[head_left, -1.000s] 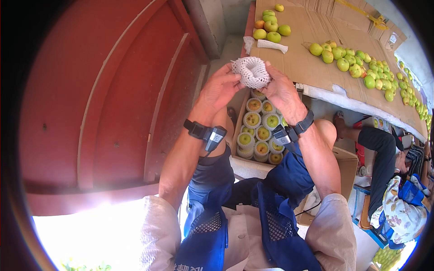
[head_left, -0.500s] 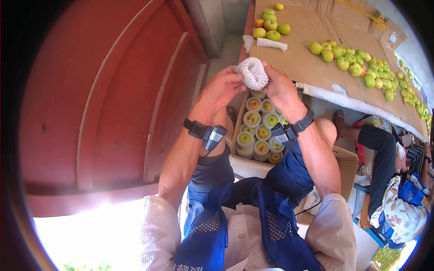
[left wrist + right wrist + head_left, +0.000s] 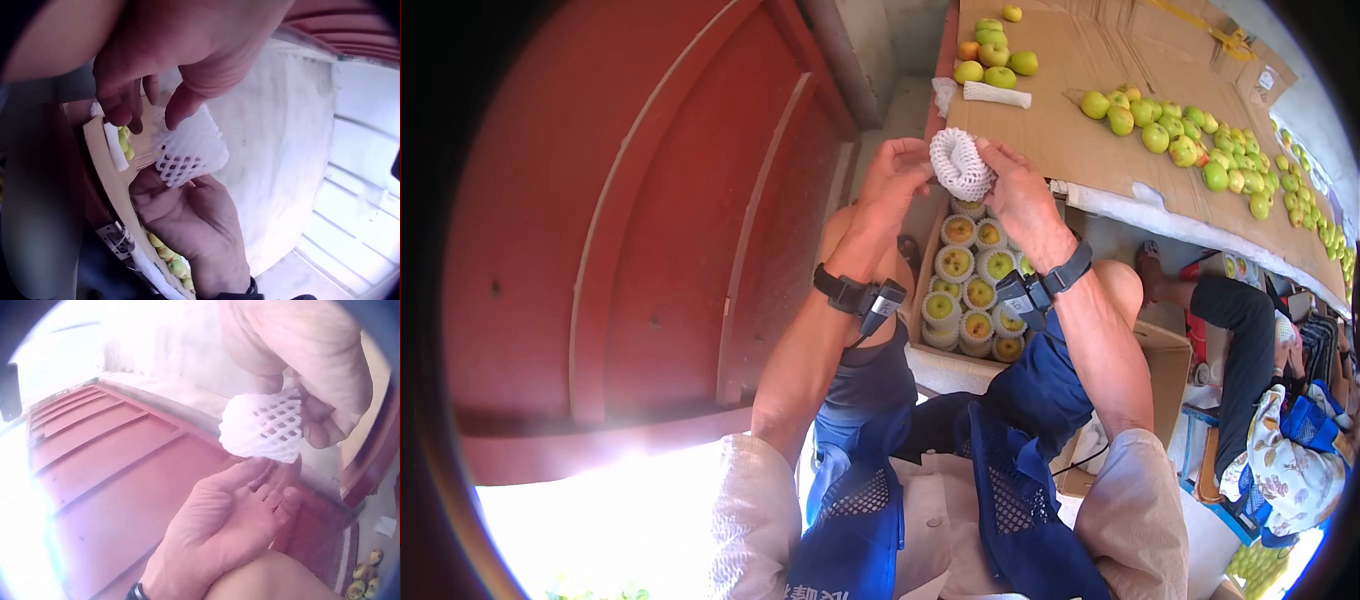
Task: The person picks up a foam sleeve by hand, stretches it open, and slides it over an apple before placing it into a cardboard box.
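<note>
A white foam fruit net [image 3: 962,165], folded into a cup with a hollow mouth, is held up over the near edge of the table. My right hand [image 3: 1022,195] pinches its side between thumb and fingers, as the right wrist view also shows with the net [image 3: 262,428] under that hand [image 3: 306,356]. My left hand [image 3: 892,185] is beside the net's other side, its fingers loosely bent. In the left wrist view the left thumb [image 3: 184,103] overlaps the net's edge. Below the hands, a carton [image 3: 960,366] contains apples [image 3: 977,293] in similar foam nets.
Bare apples [image 3: 1155,137] lie spread on the cardboard-covered table [image 3: 1090,165], with a smaller group [image 3: 1000,77] at the far left. Near that group is a flat foam net [image 3: 997,95]. A red door [image 3: 650,230] stands left. Another person's leg [image 3: 1240,330] shows at right.
My left hand has drawn back leftward from the net and turned, its fingers bending. The net has tilted in the right hand, which stays nearly in place.
</note>
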Action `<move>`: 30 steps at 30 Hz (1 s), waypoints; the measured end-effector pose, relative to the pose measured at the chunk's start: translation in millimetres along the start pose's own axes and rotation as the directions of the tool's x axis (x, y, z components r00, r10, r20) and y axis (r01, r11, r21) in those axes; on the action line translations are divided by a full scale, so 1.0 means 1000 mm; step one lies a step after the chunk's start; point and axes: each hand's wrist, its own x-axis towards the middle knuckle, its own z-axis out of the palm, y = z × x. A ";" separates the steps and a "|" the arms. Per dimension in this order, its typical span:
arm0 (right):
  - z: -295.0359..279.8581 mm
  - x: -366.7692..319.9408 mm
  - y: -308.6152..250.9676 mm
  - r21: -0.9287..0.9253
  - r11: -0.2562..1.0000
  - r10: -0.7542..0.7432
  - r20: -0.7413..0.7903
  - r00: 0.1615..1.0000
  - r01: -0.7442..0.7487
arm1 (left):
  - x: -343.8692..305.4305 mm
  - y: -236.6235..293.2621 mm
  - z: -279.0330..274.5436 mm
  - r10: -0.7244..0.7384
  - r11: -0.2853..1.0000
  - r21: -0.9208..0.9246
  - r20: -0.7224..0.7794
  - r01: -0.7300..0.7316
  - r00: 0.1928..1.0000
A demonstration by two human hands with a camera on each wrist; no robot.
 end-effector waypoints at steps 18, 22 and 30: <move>0.004 0.002 0.006 -0.320 0.899 -0.313 0.002 0.950 0.298 | -0.003 0.008 0.008 -0.035 0.996 0.084 0.109 0.026 0.993; 0.014 -0.009 0.001 -0.398 0.840 -0.349 0.125 0.929 0.369 | -0.002 0.006 0.009 -0.010 0.997 0.073 0.087 0.003 0.996; 0.024 -0.030 -0.027 -0.411 0.808 -0.425 0.090 0.901 0.422 | -0.005 0.013 0.001 0.042 0.929 -0.369 0.027 -0.029 0.999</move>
